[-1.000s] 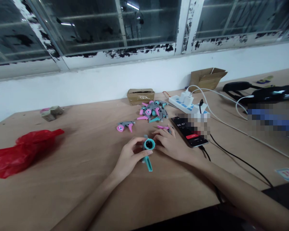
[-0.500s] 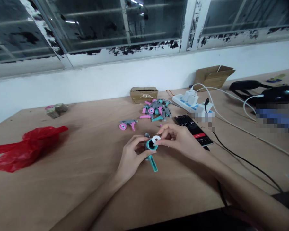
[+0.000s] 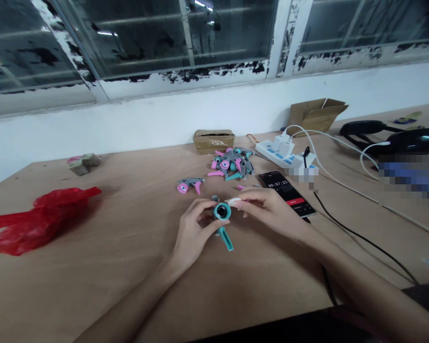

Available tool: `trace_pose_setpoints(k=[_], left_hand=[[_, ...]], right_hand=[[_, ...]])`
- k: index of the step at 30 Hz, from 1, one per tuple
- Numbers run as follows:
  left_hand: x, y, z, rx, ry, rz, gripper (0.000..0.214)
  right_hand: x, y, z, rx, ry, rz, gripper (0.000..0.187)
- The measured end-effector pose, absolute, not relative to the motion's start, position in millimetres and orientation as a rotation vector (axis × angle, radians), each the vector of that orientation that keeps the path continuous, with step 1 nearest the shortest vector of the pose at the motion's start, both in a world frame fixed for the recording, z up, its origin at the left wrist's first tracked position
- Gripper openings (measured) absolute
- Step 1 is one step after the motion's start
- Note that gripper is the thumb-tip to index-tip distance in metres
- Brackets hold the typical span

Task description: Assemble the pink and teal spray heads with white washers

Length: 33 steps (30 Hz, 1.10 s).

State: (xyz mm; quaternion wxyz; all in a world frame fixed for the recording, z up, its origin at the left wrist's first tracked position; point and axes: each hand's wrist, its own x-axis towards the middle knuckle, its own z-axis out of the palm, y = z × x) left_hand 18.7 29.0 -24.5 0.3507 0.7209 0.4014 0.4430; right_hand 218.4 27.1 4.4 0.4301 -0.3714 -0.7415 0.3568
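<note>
Between thumb and fingers, my left hand (image 3: 196, 226) grips a teal and grey trigger spray head (image 3: 222, 211), its round collar facing me and its teal trigger pointing down. The dark inside of the collar shows. Just right of it, my right hand (image 3: 262, 207) pinches a white washer (image 3: 235, 202), tilted nearly edge-on and close to the collar's rim; whether they touch I cannot tell. Beyond my hands lies a pink and grey spray head (image 3: 189, 186). Further back is a pile of pink, teal and grey spray heads (image 3: 232, 164).
A phone (image 3: 286, 193) showing a running timer lies by my right hand. Behind it stand a power strip (image 3: 286, 155) with white cables and an open cardboard box (image 3: 316, 116). A smaller box (image 3: 213, 141) sits by the wall. At left is a red plastic bag (image 3: 46, 216).
My right hand has drawn the white washer slightly right and up from the collar, turning it nearly edge-on. The spray head has shifted a little left, and its opening is now uncovered.
</note>
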Motion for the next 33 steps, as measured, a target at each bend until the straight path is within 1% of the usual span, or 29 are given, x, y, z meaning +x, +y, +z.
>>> trace_pose_setpoints(k=[3, 6, 7, 10, 12, 21, 23, 29, 33], left_hand=[[19.5, 28.9, -23.9, 1.884, 1.059, 1.151, 0.025], [21.2, 27.2, -24.5, 1.918, 1.07, 1.147, 0.024], [21.6, 26.6, -24.7, 1.935, 1.08, 1.143, 0.024], [22.0, 25.6, -25.0, 1.983, 1.104, 1.127, 0.025], [21.8, 25.6, -25.3, 2.002, 1.111, 1.122, 0.025], [21.7, 25.8, -27.0, 1.965, 1.076, 1.119, 0.023], [21.7, 25.5, -26.9, 1.955, 1.073, 1.113, 0.023], [21.3, 25.5, -27.2, 1.985, 1.07, 1.098, 0.025], [21.3, 25.8, -27.3, 1.978, 1.071, 1.092, 0.024]], right_hand=[[217.9, 27.9, 0.3, -0.947, -1.74, 0.905, 0.023], [217.7, 26.8, 0.6, -0.921, -1.718, 0.955, 0.032], [217.5, 26.0, 1.8, -0.906, -1.742, 0.979, 0.03], [216.7, 23.6, 6.1, -0.903, -1.838, 1.009, 0.012], [216.4, 22.8, 7.5, -0.931, -1.863, 0.978, 0.009], [211.8, 24.7, -3.5, -0.886, -1.888, 0.709, 0.014], [209.4, 25.3, -6.8, -0.897, -1.866, 0.689, 0.015], [206.6, 28.6, -13.4, -0.958, -1.717, 0.881, 0.02], [208.8, 27.6, -7.7, -0.912, -1.712, 0.901, 0.016]])
